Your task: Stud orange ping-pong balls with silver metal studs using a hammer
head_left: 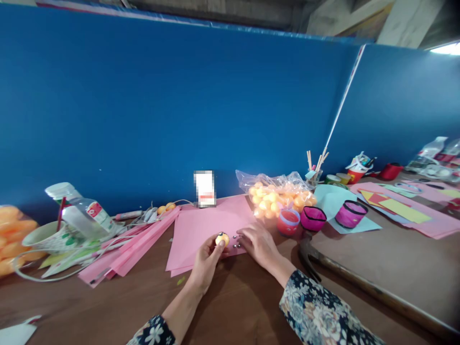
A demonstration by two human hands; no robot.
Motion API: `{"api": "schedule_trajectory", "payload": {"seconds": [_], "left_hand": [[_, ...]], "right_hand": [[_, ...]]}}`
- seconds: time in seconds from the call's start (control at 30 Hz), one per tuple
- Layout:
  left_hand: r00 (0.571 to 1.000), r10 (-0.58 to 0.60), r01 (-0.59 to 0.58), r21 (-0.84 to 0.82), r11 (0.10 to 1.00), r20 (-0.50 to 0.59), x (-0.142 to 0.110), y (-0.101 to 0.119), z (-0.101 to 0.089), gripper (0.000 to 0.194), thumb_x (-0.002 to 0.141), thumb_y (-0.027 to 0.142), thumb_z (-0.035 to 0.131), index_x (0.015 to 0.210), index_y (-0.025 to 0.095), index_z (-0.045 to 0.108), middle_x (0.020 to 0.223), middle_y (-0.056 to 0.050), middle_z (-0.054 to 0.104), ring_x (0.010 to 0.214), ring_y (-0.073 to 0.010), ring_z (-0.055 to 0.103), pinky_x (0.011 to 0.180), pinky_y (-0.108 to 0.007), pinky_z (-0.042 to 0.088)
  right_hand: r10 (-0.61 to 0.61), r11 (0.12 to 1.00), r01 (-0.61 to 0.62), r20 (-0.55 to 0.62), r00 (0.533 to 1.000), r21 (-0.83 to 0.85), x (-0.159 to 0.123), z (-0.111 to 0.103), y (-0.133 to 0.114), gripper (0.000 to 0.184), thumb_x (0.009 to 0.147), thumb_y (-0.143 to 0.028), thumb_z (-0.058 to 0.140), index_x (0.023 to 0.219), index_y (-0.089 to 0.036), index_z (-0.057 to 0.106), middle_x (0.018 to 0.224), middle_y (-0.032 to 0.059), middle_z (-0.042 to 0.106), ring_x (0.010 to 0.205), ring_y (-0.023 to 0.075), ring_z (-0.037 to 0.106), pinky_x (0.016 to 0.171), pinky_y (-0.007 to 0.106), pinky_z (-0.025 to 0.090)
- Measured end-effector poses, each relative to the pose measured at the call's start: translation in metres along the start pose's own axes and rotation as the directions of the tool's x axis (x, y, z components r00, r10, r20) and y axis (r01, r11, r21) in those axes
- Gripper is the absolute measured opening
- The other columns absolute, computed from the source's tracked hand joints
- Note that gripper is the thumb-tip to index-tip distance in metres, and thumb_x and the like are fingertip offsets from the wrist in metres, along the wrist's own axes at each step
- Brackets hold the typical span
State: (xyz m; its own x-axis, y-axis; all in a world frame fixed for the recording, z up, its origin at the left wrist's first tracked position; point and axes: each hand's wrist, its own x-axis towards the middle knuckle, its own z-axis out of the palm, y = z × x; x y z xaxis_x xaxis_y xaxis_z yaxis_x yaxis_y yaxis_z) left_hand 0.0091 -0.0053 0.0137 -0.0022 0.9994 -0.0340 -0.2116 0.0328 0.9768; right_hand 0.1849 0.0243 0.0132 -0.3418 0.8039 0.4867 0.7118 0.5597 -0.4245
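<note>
My left hand [208, 258] is closed on a small yellow-orange ball [222, 239], like a ping-pong ball, pinched between thumb and fingers. Dark marks show on the ball's top. To its right, my right hand [259, 244] is open, fingers slightly bent, reaching over the pink paper [206, 218]. Its fingertips are close to several small shiny beads [235, 246] lying on the paper; whether they touch one I cannot tell. Part of the paper is hidden under both hands.
Behind my right hand lies a clear bag of orange balls [268, 199]. Red [288, 223] and magenta [313, 219] cups stand beside it. A pickaxe-like hammer [345, 273] lies at right. Pink strips [134, 247], a plastic bottle [95, 213] and a paper cup [43, 237] are at left.
</note>
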Motion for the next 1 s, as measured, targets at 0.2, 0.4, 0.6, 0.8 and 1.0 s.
{"api": "schedule_trajectory", "payload": {"seconds": [0.2, 0.4, 0.6, 0.8, 1.0], "left_hand": [[1.000, -0.019, 0.019, 0.007, 1.000, 0.006, 0.000, 0.003, 0.001, 0.047, 0.067, 0.043, 0.064, 0.102, 0.013, 0.059, 0.089, -0.006, 0.062, 0.073, -0.0146, 0.057, 0.066, -0.027, 0.050], [1.000, -0.026, 0.026, 0.017, 1.000, -0.010, -0.001, 0.004, 0.001, 0.047, 0.067, 0.043, 0.064, 0.103, 0.012, 0.059, 0.085, -0.005, 0.062, 0.070, -0.0135, 0.058, 0.064, -0.025, 0.049], [1.000, -0.001, 0.001, 0.044, 0.999, -0.011, 0.000, 0.001, 0.000, 0.048, 0.067, 0.044, 0.063, 0.104, 0.013, 0.058, 0.088, -0.006, 0.064, 0.072, -0.0160, 0.061, 0.066, -0.028, 0.051], [0.966, 0.248, -0.256, 0.390, 0.884, 0.073, -0.010, -0.001, 0.004, 0.043, 0.074, 0.037, 0.056, 0.112, 0.016, 0.053, 0.099, -0.008, 0.063, 0.088, -0.0201, 0.060, 0.078, -0.033, 0.048], [0.900, 0.382, -0.422, 0.643, 0.639, 0.211, -0.015, -0.004, 0.004, 0.037, 0.081, 0.035, 0.047, 0.114, 0.019, 0.048, 0.112, -0.010, 0.058, 0.105, -0.0223, 0.053, 0.091, -0.038, 0.040]], "right_hand": [[-0.063, 0.996, 0.067, 0.064, 0.996, -0.055, 0.004, 0.007, -0.006, 0.016, 0.081, -0.027, 0.054, 0.090, -0.024, 0.067, 0.090, 0.0049, 0.061, 0.090, 0.0189, 0.052, 0.080, 0.031, 0.040], [0.021, 1.000, -0.018, -0.099, 0.995, 0.025, 0.005, 0.002, 0.013, 0.017, 0.083, -0.023, 0.050, 0.094, -0.020, 0.062, 0.091, 0.0058, 0.064, 0.087, 0.0184, 0.056, 0.079, 0.030, 0.043], [0.189, 0.981, -0.187, 0.033, 0.981, -0.049, 0.004, -0.019, 0.023, 0.022, 0.079, -0.034, 0.056, 0.092, -0.018, 0.061, 0.077, 0.0043, 0.065, 0.069, 0.0170, 0.061, 0.066, 0.027, 0.044], [0.254, 0.966, -0.235, 0.221, 0.942, -0.108, 0.003, -0.041, 0.017, 0.031, 0.064, -0.037, 0.069, 0.089, -0.022, 0.060, 0.080, 0.0011, 0.065, 0.073, 0.0163, 0.061, 0.060, 0.022, 0.040], [0.270, 0.948, -0.214, 0.243, 0.931, -0.234, -0.001, -0.041, 0.018, 0.018, 0.074, -0.032, 0.059, 0.088, -0.021, 0.059, 0.083, 0.0034, 0.066, 0.078, 0.0181, 0.061, 0.062, 0.023, 0.039]]}}
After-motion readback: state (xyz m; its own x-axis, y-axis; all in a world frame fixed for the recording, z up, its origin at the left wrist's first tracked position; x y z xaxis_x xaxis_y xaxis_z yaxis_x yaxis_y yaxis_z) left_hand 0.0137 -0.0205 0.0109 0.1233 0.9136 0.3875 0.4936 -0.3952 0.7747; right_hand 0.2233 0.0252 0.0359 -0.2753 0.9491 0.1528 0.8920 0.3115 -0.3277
